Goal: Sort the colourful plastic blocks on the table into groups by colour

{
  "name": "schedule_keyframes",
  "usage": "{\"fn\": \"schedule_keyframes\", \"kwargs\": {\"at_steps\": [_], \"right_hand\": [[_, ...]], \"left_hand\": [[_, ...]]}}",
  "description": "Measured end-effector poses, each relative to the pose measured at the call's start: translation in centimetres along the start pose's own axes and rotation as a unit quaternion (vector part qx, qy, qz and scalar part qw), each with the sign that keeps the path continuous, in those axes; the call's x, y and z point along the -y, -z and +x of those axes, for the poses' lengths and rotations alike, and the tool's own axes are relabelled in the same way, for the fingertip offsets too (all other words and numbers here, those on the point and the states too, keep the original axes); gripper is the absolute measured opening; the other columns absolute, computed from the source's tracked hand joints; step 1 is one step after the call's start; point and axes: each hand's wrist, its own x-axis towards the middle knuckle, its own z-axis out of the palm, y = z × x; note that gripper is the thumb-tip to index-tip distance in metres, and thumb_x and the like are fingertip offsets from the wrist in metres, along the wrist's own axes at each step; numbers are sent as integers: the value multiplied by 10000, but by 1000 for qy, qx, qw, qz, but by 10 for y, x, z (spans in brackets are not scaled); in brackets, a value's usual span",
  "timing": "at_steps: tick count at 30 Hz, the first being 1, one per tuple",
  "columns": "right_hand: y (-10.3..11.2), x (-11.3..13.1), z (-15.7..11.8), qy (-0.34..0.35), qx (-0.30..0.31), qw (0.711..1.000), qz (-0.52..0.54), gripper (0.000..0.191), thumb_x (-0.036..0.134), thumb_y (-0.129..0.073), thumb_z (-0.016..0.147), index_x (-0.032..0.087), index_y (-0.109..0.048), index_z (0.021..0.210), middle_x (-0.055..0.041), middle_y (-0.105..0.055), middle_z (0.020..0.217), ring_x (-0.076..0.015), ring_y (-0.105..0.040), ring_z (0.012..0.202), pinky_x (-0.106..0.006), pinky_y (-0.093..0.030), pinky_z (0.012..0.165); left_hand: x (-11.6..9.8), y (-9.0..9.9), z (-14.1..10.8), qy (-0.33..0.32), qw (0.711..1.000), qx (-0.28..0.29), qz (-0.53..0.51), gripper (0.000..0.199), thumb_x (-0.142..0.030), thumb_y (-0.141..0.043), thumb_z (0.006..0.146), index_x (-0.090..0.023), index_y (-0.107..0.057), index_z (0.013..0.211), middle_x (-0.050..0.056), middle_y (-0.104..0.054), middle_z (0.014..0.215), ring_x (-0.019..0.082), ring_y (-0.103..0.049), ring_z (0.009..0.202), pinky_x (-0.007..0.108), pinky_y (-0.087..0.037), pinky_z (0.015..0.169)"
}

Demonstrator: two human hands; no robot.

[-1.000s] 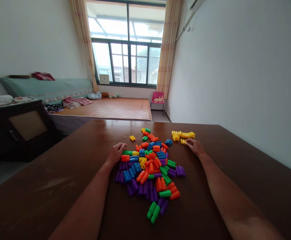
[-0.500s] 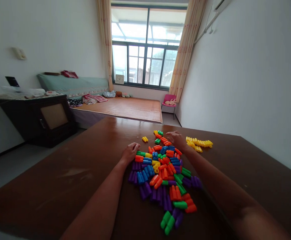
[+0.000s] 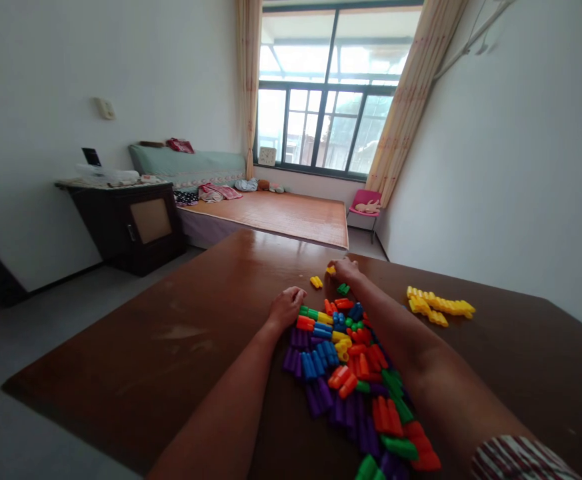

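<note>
Yellow plastic block (image 3: 331,270) beyond multicoloured block pile (image 3: 359,363): partly hidden by right fingers (image 3: 337,265). Green plastic block (image 3: 368,469), pile's near end: bottom-edge cropped.

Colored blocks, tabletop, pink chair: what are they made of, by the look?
Colored blocks: likely hard plastic, semi-gloss; even, saturated color and small highlights on rounded edges.
Tabletop: dark brown, glossy, with pale reflections toward the far edge; varnished wood or laminate, can't tell which.
Pink chair: possibly molded plastic; smooth, uniform color, but far off.
</note>
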Motion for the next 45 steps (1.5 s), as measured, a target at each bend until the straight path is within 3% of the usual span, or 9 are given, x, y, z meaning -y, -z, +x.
{"fn": "schedule_keyframes", "kwargs": {"at_steps": [5, 8, 14, 17, 20, 25, 30, 41, 45], "right_hand": [[16, 14, -31, 73, -41, 993, 84, 308, 302, -665, 748, 239, -617, 1045, -50, -697, 975, -226, -589, 1021, -356, -456, 860], [30, -8, -67, 94, -97, 965, 226, 302, 341, -662, 744, 206, -569, 997, -44, -675, 902, -172, -624, 824, -282, -486, 720], [32, -154, -162, -71, -241, 885, 393, 488, 414, -660, 693, 214, -517, 1114, -72, -664, 1038, -170, -648, 782, -302, -526, 679], [10, -229, -205, -230, -293, 872, 318, 388, 421, -675, 657, 185, -576, 948, -106, -672, 1006, -198, -640, 791, -328, -522, 702], [-15, -262, -229, -342, -283, 869, 218, 360, 448, -701, 641, 184, -576, 850, -99, -682, 905, -222, -633, 780, -344, -496, 715], [-23, -257, -229, -362, -219, 889, 174, 365, 551, -560, 796, 190, -608, 825, -87, -691, 840, -225, -648, 778, -323, -466, 709], [-14, -258, -235, -293, -171, 906, 253, 241, 391, -627, 791, 183, -652, 909, -83, -718, 912, -193, -671, 802, -300, -491, 751], [-18, -245, -230, -196, -274, 930, 149, 195, 220, -584, 750, 189, -699, 905, -74, -716, 960, -189, -649, 777, -361, -498, 850], [-21, -232, -224, -92, -229, 957, 153, 223, 226, -535, 785, 192, -715, 912, -82, -712, 1015, -205, -646, 893, -371, -484, 912]], "left_hand": [[7, -2, 4, -2, 1000, 3, -14, 320, -368, -445, 895, -195, -712, 937, 47, -731, 854, 182, -660, 781, 247, -460, 654], [12, -2, 7, -14, 1000, 10, -24, 339, -395, -439, 891, -191, -706, 937, 46, -731, 856, 189, -666, 789, 253, -475, 666], [8, 0, 10, -19, 999, 20, -25, 352, -428, -446, 869, -190, -699, 929, 47, -741, 888, 202, -683, 817, 262, -493, 690], [7, 0, 11, -21, 999, 26, -12, 366, -444, -441, 862, -192, -700, 921, 52, -743, 902, 214, -688, 836, 271, -501, 690], [9, 0, 12, -32, 999, 34, -9, 388, -455, -428, 855, -183, -696, 924, 66, -743, 931, 227, -691, 859, 288, -512, 708], [8, 4, 11, -55, 997, 42, -23, 449, -516, -427, 835, -168, -693, 936, 81, -740, 941, 248, -691, 885, 314, -520, 739], [2, 7, 9, -58, 997, 43, -30, 490, -556, -430, 822, -154, -689, 929, 92, -738, 942, 259, -689, 891, 322, -521, 735], [5, 7, 10, -63, 996, 51, -21, 480, -559, -442, 831, -163, -693, 933, 82, -740, 925, 249, -692, 883, 318, -523, 751], [11, 3, 11, -74, 997, 36, -12, 456, -526, -441, 846, -164, -706, 930, 83, -736, 944, 234, -680, 868, 315, -520, 757]]}}
